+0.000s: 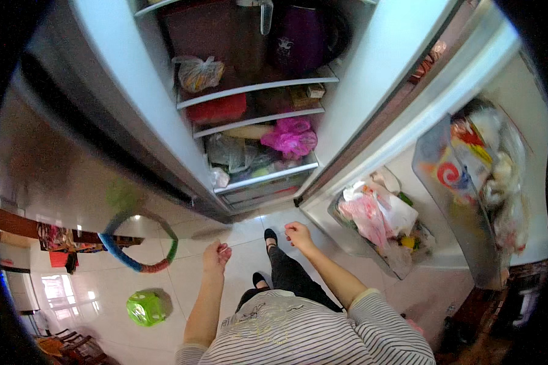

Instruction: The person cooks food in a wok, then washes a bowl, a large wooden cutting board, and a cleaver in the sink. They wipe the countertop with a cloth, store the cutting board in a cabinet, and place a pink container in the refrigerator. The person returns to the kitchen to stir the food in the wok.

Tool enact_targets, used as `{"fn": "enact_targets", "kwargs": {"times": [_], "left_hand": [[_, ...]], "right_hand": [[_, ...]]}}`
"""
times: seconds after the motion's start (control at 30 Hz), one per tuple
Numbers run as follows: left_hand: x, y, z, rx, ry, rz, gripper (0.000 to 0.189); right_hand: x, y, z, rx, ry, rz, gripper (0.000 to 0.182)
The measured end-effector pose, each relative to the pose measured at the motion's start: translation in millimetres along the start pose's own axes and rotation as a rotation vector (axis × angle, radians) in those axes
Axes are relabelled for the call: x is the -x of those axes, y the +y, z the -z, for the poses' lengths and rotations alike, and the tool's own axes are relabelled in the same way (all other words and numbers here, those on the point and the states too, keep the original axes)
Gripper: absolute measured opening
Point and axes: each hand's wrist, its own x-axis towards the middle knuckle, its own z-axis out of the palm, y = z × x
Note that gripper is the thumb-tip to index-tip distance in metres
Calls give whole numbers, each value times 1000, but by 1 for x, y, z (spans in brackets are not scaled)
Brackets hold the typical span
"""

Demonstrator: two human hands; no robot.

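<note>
I stand before an open refrigerator (258, 89) with both hands apart at waist height. My left hand (217, 257) hangs in front of me with its fingers curled in, and I see nothing held in it. Loosely curled too, my right hand (298, 235) appears to hold nothing and is nearest the open door's lower bin (363, 255). On the shelves are a tied plastic bag of food (200, 74), a dark purple jug (299, 41), a red item (217, 108) and a bright pink plastic bag (290, 137). Clear bags (233, 153) lie beside the pink one.
Bagged goods (488, 169) fill the upper door bin (431, 169) on the right. A multicoloured hoop (155, 268) stands against the glossy panel (96, 169) at left. A green plastic stool (145, 308) is on the tiled floor (182, 283). Wooden chairs (73, 346) show at lower left.
</note>
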Motion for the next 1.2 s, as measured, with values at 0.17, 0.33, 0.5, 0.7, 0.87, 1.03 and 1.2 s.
{"fn": "enact_targets", "kwargs": {"times": [0.17,0.33,0.5,0.7,0.87,1.03,1.2], "left_hand": [[65,-9,4,13,135,-25,19],[117,-19,-1,55,63,-30,21],[147,-37,-6,83,-19,-104,22],[198,-76,-50,-30,-94,-162,18],[224,-141,-65,-81,-28,-57,16],[251,-187,-78,-122,-38,17,13],[283,-208,-83,-148,-23,-27,16]], "right_hand": [[71,13,6,-113,-2,0,19],[128,-26,37,-161,123,217,20],[175,-63,97,-80,320,461,20],[214,-58,154,88,433,724,16],[283,-19,237,0,849,817,23],[320,-1,363,-164,1400,951,33],[269,-2,477,-903,942,567,57]]}}
